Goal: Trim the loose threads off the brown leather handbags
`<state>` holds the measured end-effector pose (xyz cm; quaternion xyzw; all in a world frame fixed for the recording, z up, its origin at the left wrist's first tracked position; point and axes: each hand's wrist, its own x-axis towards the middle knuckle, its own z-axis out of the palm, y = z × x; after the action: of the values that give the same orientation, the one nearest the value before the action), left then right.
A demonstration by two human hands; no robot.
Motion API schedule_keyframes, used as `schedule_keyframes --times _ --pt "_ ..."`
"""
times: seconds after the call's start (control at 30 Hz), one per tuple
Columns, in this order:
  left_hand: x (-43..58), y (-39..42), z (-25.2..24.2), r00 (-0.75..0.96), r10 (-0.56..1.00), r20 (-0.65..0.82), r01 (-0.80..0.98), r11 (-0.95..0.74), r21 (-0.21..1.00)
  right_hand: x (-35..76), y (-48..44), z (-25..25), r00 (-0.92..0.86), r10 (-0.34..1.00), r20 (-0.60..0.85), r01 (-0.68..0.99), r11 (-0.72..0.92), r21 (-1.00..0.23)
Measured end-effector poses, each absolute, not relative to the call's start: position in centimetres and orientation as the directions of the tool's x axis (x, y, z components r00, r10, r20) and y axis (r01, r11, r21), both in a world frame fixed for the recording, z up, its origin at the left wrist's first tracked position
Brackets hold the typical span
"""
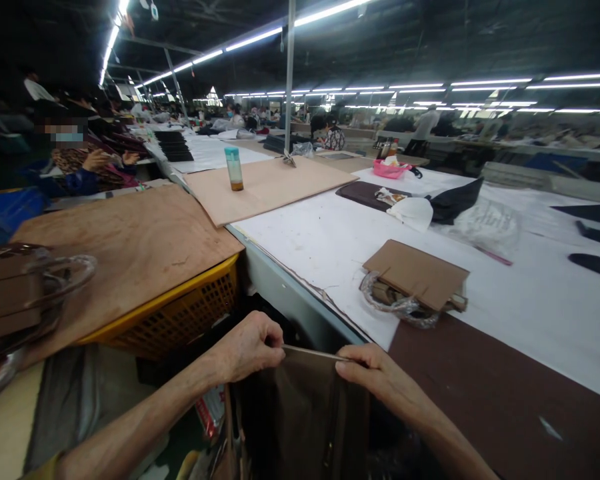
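Observation:
A dark brown piece with a zipper, which looks like a bag lining, hangs between my hands below the table edge. My left hand pinches its top edge at the left end. At the other end, my right hand grips the same edge between thumb and fingers, so the edge runs straight from hand to hand. The lower part of the piece drops out of view. On the white table to the right lies a tan handbag, its handles wrapped in clear plastic, apart from both hands.
A wooden board rests on a yellow crate at left, with more tan bag parts on it. A bottle stands on a beige board. A dark brown sheet covers the near right. A co-worker sits at far left.

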<state>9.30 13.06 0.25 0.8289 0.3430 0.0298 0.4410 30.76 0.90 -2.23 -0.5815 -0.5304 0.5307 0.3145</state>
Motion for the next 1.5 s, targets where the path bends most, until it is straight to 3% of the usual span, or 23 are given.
schedule_keyframes --times 0.17,0.33,0.5,0.67,0.73,0.9,1.17,1.27,1.37,1.5 --pt "10.0 12.5 0.5 0.77 0.584 -0.259 0.557 -0.416 0.719 29.6 1.8 -1.0 -0.092 0.935 -0.342 0.527 -0.246 -0.813" --pt "10.9 12.2 -0.2 0.79 0.568 -0.233 0.55 -0.487 0.679 26.9 3.4 -0.6 -0.092 0.978 -0.189 0.777 -0.049 -0.628" --pt "10.6 12.4 -0.2 0.809 0.552 -0.203 0.527 -0.527 0.666 24.9 3.7 -0.8 -0.048 0.987 -0.15 0.849 -0.039 -0.526" --pt "9.3 12.0 1.1 0.879 0.473 -0.055 0.373 -0.612 0.698 24.6 3.1 -0.8 0.017 0.99 -0.141 0.919 -0.071 -0.389" --pt "8.6 11.8 1.3 0.866 0.5 -0.027 0.386 -0.633 0.671 24.5 2.8 -0.9 0.031 0.992 -0.123 0.932 -0.073 -0.356" --pt "6.0 12.9 1.2 0.718 0.648 -0.254 0.669 -0.543 0.508 23.8 2.3 -1.1 0.018 0.999 -0.038 0.974 -0.027 -0.225" --pt "3.1 13.4 4.0 0.795 0.518 -0.315 0.553 -0.406 0.727 24.4 1.1 2.0 -0.216 0.931 0.294 0.975 0.22 0.022" --pt "3.5 12.4 3.6 0.787 0.513 -0.342 0.547 -0.327 0.77 25.2 0.4 1.9 -0.26 0.907 0.332 0.964 0.262 0.04" --pt "4.2 11.7 2.1 0.758 0.556 -0.34 0.549 -0.263 0.793 25.9 0.0 0.6 -0.224 0.933 0.281 0.973 0.231 0.009" --pt "4.9 11.4 0.8 0.741 0.604 -0.294 0.559 -0.311 0.769 26.4 0.0 -1.2 -0.12 0.973 0.198 0.99 0.133 -0.052"
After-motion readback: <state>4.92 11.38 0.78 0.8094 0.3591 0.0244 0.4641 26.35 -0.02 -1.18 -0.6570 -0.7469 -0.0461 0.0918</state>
